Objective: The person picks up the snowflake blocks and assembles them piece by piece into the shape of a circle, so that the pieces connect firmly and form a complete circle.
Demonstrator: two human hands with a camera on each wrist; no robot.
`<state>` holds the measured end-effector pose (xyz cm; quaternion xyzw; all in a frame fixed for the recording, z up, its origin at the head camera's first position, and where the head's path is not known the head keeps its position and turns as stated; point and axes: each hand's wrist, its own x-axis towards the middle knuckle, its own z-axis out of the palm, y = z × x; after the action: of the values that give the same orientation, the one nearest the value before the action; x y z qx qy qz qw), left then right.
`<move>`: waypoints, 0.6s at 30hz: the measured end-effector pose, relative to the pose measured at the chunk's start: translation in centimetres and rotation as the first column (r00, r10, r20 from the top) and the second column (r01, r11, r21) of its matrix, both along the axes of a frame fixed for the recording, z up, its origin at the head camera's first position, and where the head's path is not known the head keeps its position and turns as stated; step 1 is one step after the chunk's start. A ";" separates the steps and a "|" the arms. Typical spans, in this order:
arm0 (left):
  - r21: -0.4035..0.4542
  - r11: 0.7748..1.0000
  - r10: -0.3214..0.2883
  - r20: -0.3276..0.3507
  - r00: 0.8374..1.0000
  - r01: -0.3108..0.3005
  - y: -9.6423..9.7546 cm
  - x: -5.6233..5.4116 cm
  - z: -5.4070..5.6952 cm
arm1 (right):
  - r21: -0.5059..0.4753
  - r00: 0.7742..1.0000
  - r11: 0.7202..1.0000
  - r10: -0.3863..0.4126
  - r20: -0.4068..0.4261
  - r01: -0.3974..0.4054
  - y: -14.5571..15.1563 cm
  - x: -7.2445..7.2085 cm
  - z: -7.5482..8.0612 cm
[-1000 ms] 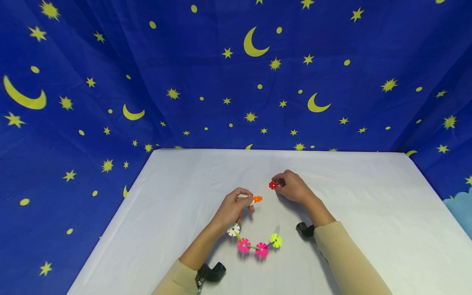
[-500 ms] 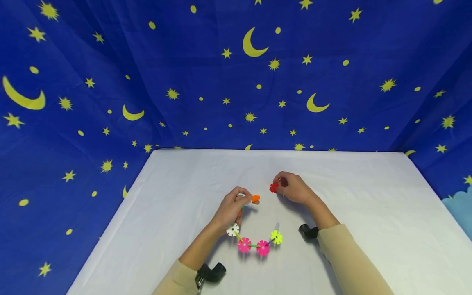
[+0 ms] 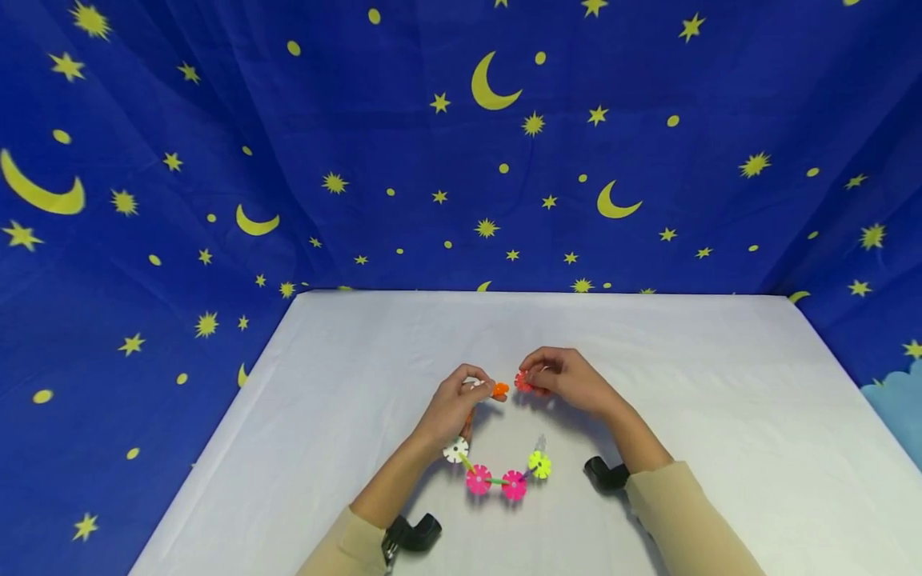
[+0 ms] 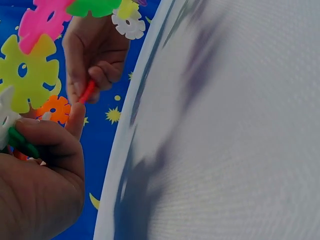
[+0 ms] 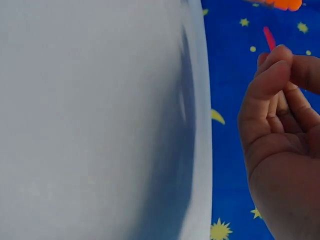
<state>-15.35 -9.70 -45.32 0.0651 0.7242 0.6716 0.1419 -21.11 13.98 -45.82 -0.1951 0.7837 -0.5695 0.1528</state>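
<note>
My left hand [image 3: 450,408] pinches a chain of notched plastic snowflake discs near its far end. From there an orange disc [image 3: 500,390] sticks out toward the right. The rest of the chain curves below, with a white disc [image 3: 455,450], two pink discs [image 3: 479,480], a yellow disc [image 3: 539,464] and a clear one [image 3: 541,442]. My right hand [image 3: 572,382] pinches a loose red disc [image 3: 522,382] between thumb and fingers, just right of the orange disc and apart from it. In the right wrist view the red disc [image 5: 269,39] appears edge-on above the fingertips.
A white cloth-covered table [image 3: 346,352] lies under both hands. Blue cloth [image 3: 403,144] with yellow moons and stars rises behind it and at the sides. Black wrist mounts [image 3: 418,532] sit at both wrists.
My right hand has moved left and nearer with the red disc, closing on the orange disc, and the red disc has turned. My left hand has stayed almost still; the chain has swayed slightly.
</note>
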 end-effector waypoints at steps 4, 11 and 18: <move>0.007 1.000 -0.007 -0.005 1.000 0.007 0.1 0.0 -0.1 | -0.065 1.000 0.997 0.029 0.005 -0.029 -0.2 0.7 0.3; 0.000 1.000 0.004 0.000 1.000 -0.004 0.2 0.0 -0.1 | -0.104 0.999 0.994 0.035 0.024 -0.033 -0.4 1.5 0.8; 0.042 0.999 -0.021 0.034 0.999 0.020 0.3 0.1 -0.2 | -0.087 0.998 0.996 0.033 0.053 -0.028 -0.4 2.2 1.2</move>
<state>-15.24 -9.44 -45.52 0.0641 0.7067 0.6862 0.1597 -18.95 13.62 -44.58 -0.1977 0.7510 -0.6055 0.1742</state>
